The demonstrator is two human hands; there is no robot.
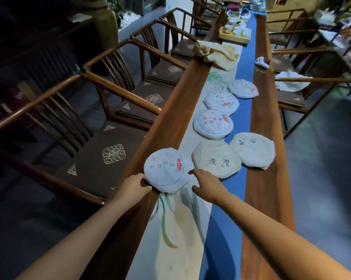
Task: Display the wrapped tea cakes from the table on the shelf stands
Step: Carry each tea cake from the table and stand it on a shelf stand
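Head view: the left hand (134,185) grips the near edge of a wrapped tea cake (164,172), fingers curled under its rim; the cake sits tilted, partly on the wooden table (182,91) edge and partly on the painted table runner (176,225). The right hand (206,181) hovers just right of that cake with fingers spread and loose, holding nothing, close to a cream-wrapped cake (216,158) (whether it touches that one I cannot tell).

Farther from the gripped cake along the runner lie more wrapped cakes: a second cream one (252,150) to the right, then three white ones (213,124) (221,102) (243,88) in a line.

To do this lift well, I judge the free hand should come under the cake's far side, so the paper wrap is supported from both edges and does not unfold. The shelf stands are not in view.
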